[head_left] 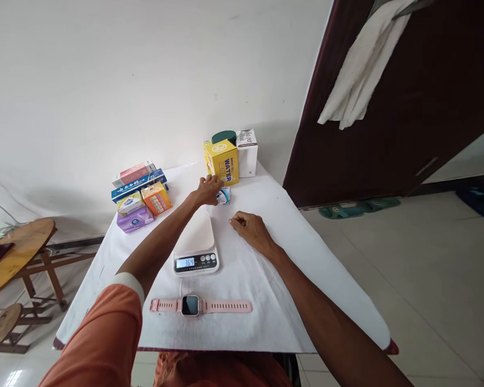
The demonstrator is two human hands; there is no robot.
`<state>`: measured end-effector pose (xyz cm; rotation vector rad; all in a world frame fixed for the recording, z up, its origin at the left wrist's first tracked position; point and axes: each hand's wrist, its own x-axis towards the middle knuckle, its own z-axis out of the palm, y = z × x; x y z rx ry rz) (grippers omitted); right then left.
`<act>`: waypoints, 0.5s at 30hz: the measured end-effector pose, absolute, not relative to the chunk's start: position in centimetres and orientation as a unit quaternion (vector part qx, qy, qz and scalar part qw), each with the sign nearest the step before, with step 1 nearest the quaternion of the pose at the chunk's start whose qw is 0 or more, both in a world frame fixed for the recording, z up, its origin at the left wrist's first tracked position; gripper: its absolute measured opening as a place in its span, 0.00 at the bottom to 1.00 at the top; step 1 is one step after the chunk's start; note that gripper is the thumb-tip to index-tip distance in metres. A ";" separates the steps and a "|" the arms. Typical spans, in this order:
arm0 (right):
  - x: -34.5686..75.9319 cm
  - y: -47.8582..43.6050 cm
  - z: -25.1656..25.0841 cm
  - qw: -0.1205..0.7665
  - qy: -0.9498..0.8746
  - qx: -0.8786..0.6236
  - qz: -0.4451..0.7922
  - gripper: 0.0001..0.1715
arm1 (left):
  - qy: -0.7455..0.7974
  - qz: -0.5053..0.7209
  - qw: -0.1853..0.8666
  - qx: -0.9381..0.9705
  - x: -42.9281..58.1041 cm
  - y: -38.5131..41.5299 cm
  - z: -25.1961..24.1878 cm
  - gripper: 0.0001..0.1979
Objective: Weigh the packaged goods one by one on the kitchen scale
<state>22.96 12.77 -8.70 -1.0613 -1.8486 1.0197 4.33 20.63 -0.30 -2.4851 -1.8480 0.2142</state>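
My left hand [208, 190] is stretched out to the back of the table, its fingers and thumb closed at the left side of a small white-and-blue box [225, 195]. That box lies just in front of a yellow box marked WATER [227, 166]. My right hand [250, 230] rests on the cloth with its fingers curled in, and nothing shows in it. Between my forearms sits a white kitchen scale [196, 234] with a bare platform; its lit display seems to read 36.4. Nearer to me, a pink-strapped smartwatch [190, 305] lies flat.
Behind the yellow box stand a white box [247, 153] and a dark green round lid [224, 137]. At the back left are a purple pack [135, 219], an orange box [157, 199], a long blue box [139, 185] and others. A white wall [145, 80] borders the table's back.
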 end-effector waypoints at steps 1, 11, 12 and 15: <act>23.0 12.8 -8.7 0.380 -0.724 -0.414 0.399 0.17 | -0.594 0.065 0.026 -0.801 3.9 20.0 0.5 0.30; 23.0 12.4 -8.1 0.365 -0.731 -0.425 0.389 0.18 | -0.588 -0.045 -0.014 -0.807 -2.8 6.7 5.1 0.29; 23.0 12.3 -8.1 0.362 -0.730 -0.426 0.392 0.18 | -0.588 -0.050 -0.030 -0.807 -3.1 5.6 4.6 0.28; 23.1 12.1 -8.1 0.352 -0.730 -0.430 0.397 0.18 | -0.598 -0.040 -0.062 -0.798 -3.2 3.5 2.8 0.29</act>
